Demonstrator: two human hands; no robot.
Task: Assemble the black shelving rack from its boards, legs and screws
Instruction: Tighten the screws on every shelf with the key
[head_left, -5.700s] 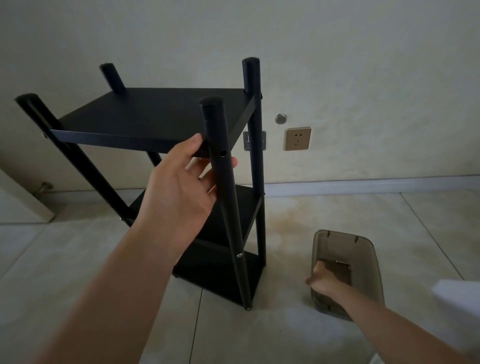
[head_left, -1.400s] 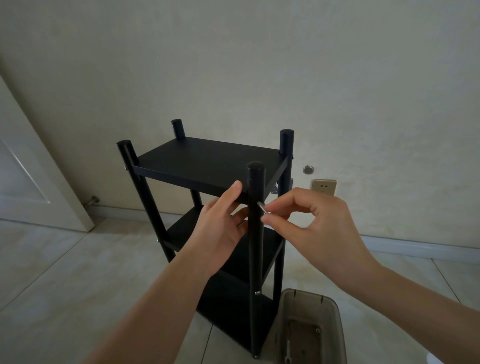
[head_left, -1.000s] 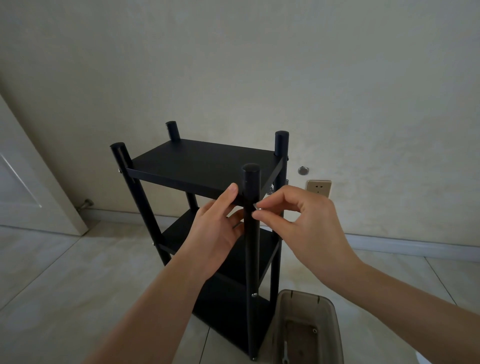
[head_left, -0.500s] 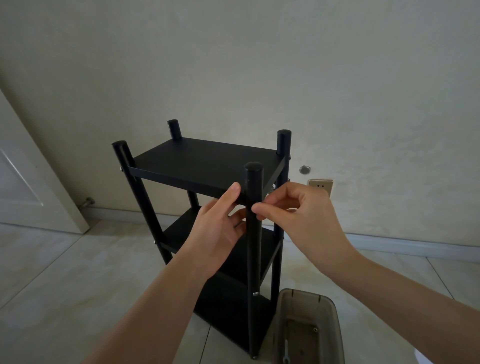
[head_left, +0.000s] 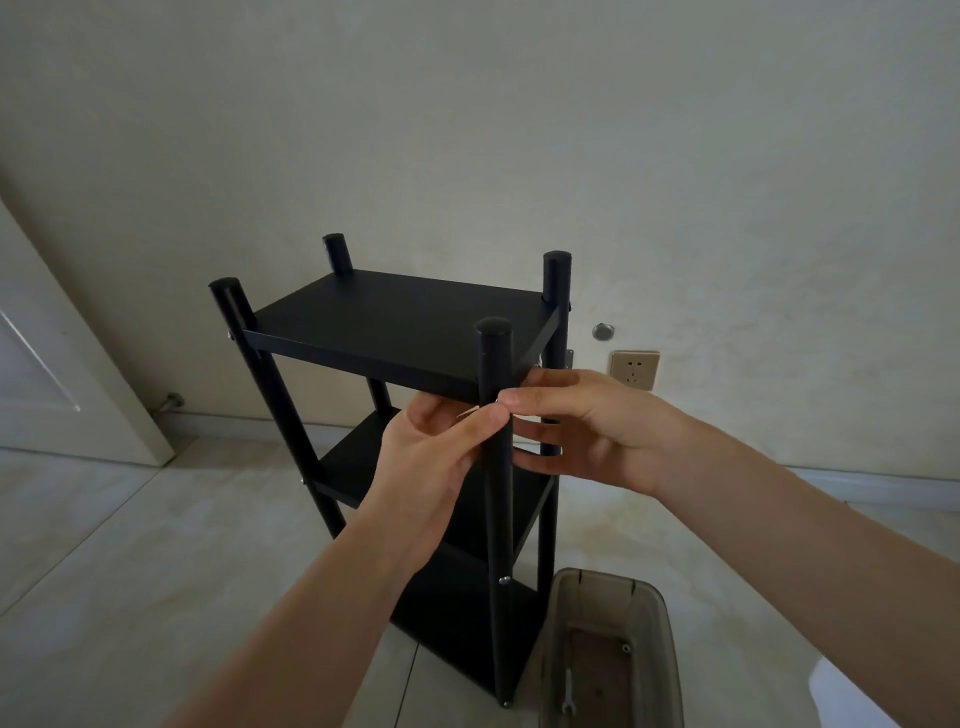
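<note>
Presently, head view, one entry per item.

Tall black three-board shelving rack (head_left: 395, 332): stands upright on pale floor tiles, near a cream wall. Four round black legs; three flat boards. Silver screw heads show at the left front joint and lower on the near leg.

Near right round black leg (head_left: 493, 467): both hands meet on it just under the top board.

Left hand (head_left: 431, 457): fingers curled about the leg, thumb and forefinger tips pressed together at the joint.

Right hand (head_left: 587, 431): forefinger tip on the leg at the screw point, remaining fingers loosely spread behind. Whether a screw sits under the fingertips cannot be told.

Translucent brown plastic tray (head_left: 670, 623): on the floor at near right, beside the rack; small silver wrench (head_left: 568, 699) and a loose fastener inside.

Handling judgement: rack looks light and stiff but tall and narrow, so liable to tip; steady it by a leg close to a board joint. Screws small, easily dropped.
</note>
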